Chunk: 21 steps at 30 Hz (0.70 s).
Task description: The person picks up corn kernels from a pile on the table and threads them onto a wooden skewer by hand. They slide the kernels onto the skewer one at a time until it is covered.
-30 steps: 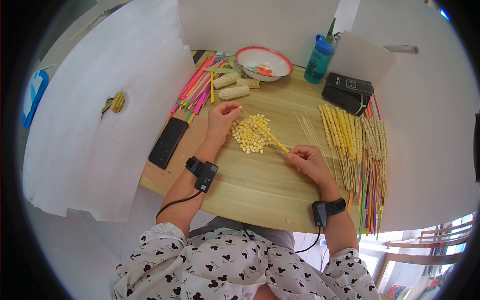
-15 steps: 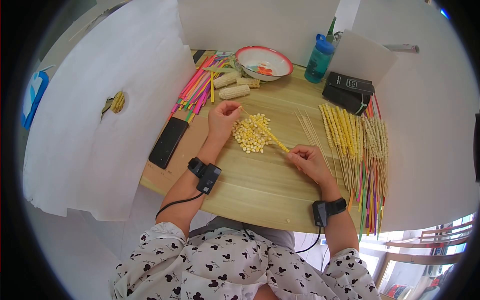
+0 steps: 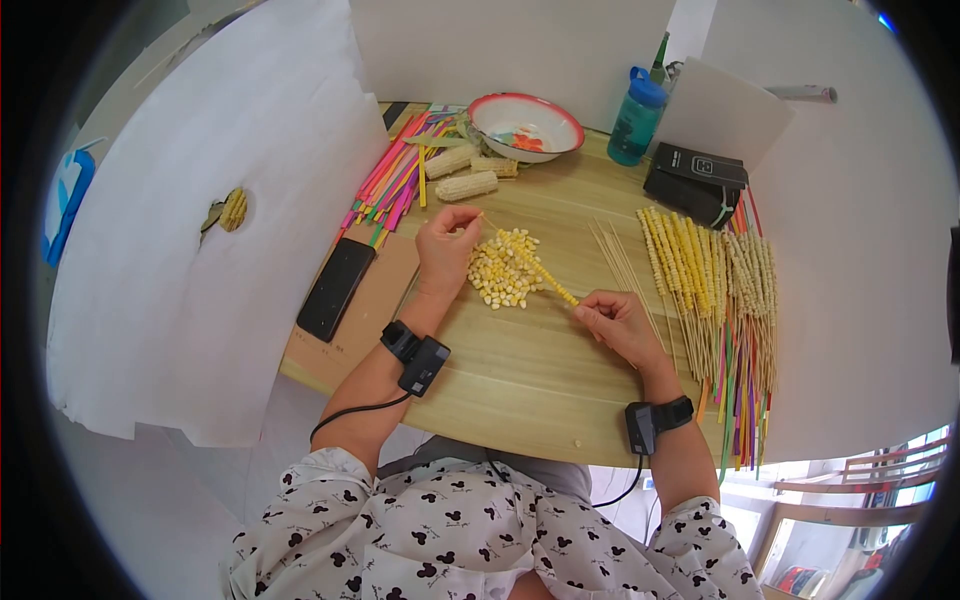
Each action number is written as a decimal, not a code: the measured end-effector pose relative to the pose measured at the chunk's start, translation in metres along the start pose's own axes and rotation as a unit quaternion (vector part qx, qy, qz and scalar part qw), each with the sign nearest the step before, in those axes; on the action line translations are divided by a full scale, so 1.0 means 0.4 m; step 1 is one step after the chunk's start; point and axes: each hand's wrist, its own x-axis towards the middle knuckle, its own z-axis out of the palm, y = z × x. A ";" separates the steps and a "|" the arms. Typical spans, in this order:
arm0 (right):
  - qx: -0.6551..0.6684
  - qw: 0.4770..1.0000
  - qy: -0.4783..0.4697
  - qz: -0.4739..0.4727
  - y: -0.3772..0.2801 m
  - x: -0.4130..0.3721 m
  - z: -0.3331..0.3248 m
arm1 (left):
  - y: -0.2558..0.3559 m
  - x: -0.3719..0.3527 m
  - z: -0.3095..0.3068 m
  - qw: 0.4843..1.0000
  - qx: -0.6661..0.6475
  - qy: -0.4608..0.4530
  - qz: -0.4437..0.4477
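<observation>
A thin skewer threaded with yellow corn kernels (image 3: 541, 270) slants above the table, its upper end at my left fingertips. My right hand (image 3: 620, 325) grips the lower end of this skewer, fingers wrapped round it. My left hand (image 3: 448, 250) is closed in a pinch at the skewer's tip, where a small yellow kernel seems to show between the fingers. Beneath the skewer lies a pile of loose corn kernels (image 3: 497, 277). Several bare skewers (image 3: 622, 262) rest beside my right hand.
Finished corn skewers (image 3: 690, 262) lie in rows at right, over coloured strips (image 3: 742, 400). Behind are stripped cobs (image 3: 466, 187), an enamel basin (image 3: 500, 130), a blue bottle (image 3: 637, 118) and a black box (image 3: 695, 185). Leftward sit a phone (image 3: 337, 288) and colourful strips (image 3: 395, 180).
My left wrist and forearm have shifted slightly to the right and down, while the fingertips stay at the skewer's tip. My right hand and the skewer are nearly still.
</observation>
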 end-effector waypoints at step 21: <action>0.003 1.000 0.004 -0.010 0.001 0.001 0.001 | 0.015 -0.003 0.009 0.996 -0.065 -0.011 -0.059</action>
